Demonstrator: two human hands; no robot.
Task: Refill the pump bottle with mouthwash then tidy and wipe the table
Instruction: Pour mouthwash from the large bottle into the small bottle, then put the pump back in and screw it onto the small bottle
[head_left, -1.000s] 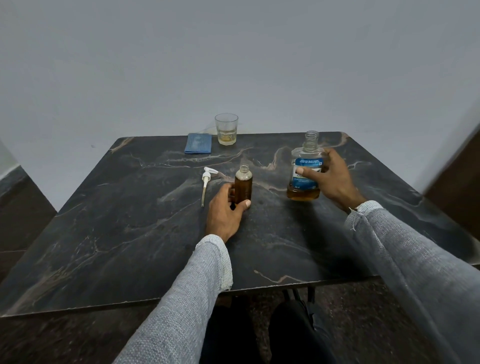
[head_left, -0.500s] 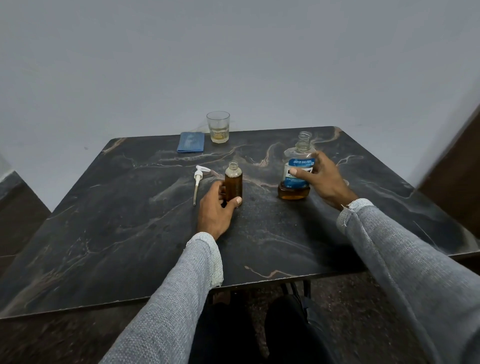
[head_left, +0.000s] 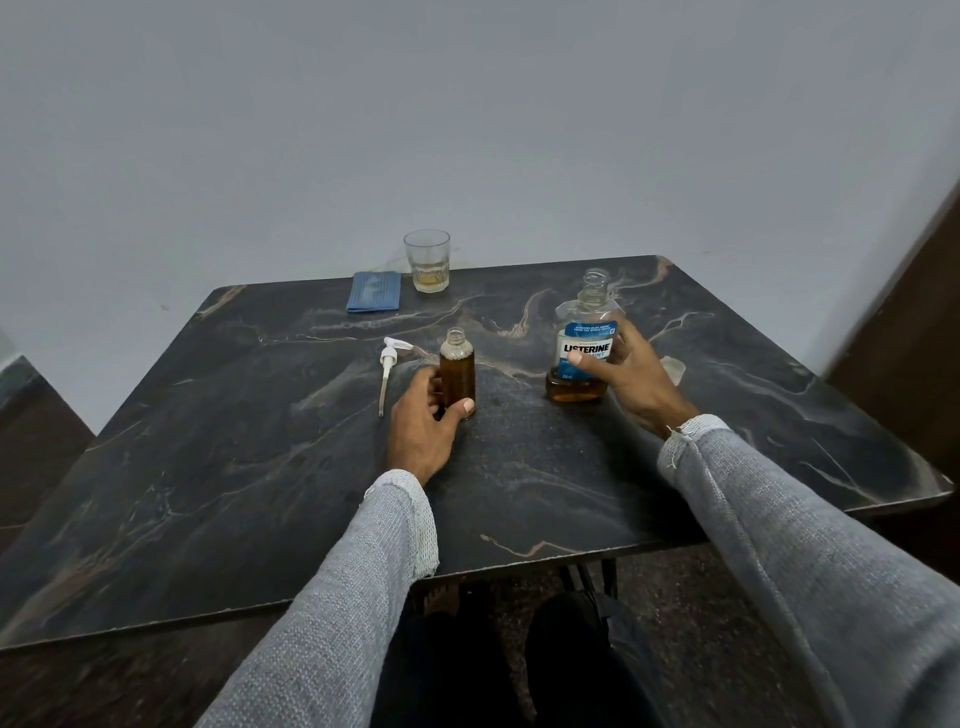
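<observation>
A small open pump bottle (head_left: 457, 366) full of amber liquid stands upright mid-table, and my left hand (head_left: 423, 431) wraps around its lower half. Its white pump head (head_left: 388, 366) lies flat on the table just left of it. The larger clear mouthwash bottle (head_left: 584, 343), uncapped with a blue label and a low amber level, stands to the right. My right hand (head_left: 631, 379) holds it by the side. A clear cap (head_left: 674, 368) lies on the table just behind my right hand.
On the dark marble table (head_left: 234, 493), a folded blue cloth (head_left: 375, 291) lies at the far edge beside a glass tumbler (head_left: 427, 261) with a little amber liquid. A plain wall rises behind the table. My knees show under the near edge.
Both hands keep their hold on the two bottles, which stay standing on the table. The camera view has shifted slightly, moving everything leftward in frame.
</observation>
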